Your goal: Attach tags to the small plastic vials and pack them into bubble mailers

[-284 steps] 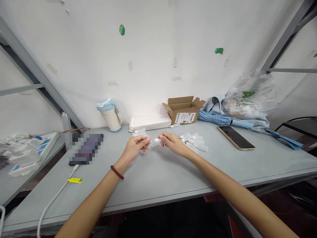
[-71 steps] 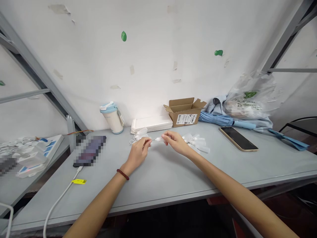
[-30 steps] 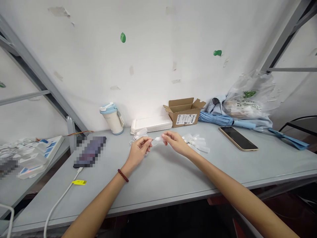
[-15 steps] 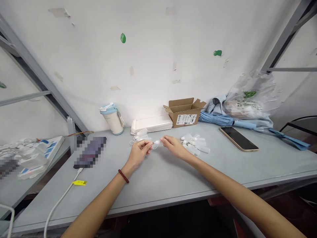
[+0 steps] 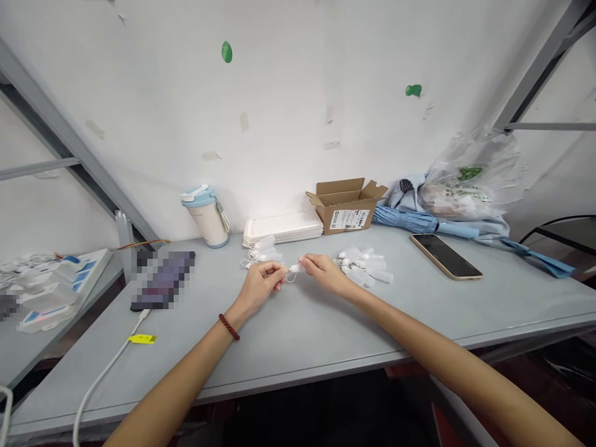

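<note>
In front of me, both hands meet at a small white piece with a thin loop (image 5: 294, 269). My left hand (image 5: 263, 284), with a dark red bead bracelet above its wrist, pinches the left end between thumb and fingers. From the other side my right hand (image 5: 325, 272) pinches the right end, and its fingers hide part of it. Just right of my right hand lies a pile of small translucent white plastic bottles (image 5: 370, 267). Behind my left hand is another group of similar white pieces with thin loops (image 5: 263, 251).
Along the wall stand a blue-and-white cup (image 5: 207, 220), a stack of white trays (image 5: 284, 228) and an open cardboard box (image 5: 347, 211). To the right lie a phone (image 5: 446, 256) and a blue folded umbrella (image 5: 410, 220). A cabled, blurred-out phone-like device (image 5: 165, 282) sits left.
The view has shifted slightly, moving the background up and left. Both hands keep their pinch, and a little more of the white piece shows between them.
</note>
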The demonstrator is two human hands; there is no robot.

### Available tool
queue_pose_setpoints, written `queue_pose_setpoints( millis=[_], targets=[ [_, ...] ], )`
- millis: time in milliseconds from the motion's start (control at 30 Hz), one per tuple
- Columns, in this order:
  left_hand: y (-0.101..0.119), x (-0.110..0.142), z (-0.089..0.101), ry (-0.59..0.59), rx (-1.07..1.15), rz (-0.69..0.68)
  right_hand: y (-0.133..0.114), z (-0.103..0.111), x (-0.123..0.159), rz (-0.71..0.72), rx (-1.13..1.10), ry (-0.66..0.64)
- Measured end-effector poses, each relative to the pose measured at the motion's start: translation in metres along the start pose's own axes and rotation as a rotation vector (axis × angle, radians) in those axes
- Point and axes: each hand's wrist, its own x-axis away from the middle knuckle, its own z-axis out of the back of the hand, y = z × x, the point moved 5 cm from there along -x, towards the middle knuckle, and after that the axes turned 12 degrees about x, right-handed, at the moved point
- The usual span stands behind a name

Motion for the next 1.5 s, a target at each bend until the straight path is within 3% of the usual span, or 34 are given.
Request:
queue_pose_setpoints(
  millis=[133,400,833,1333,1500],
  targets=[
    [0.008,-0.003,0.004,-0.001,0.052,-0.029,-0.006,0.006,-0.003,0.007,-0.057,-0.007],
    [0.007,-0.008,0.012,0.052,0.109,-0.017,0.003,0.029,-0.006,-0.011,-0.116,0.144],
    [0.011,-0.003,0.003,-0.001,0.01,-0.068,-0.013,0.018,0.0,0.017,-0.05,0.042],
    [0.011,0.001,0.002,0.014,-0.105,-0.018,-0.008,0.008,0.005,0.03,-0.003,-0.073],
    [0.009,0.002,0.0,-0.011,-0.114,-0.057,-0.011,0.009,0.004,0.024,0.01,-0.093]
  ],
)
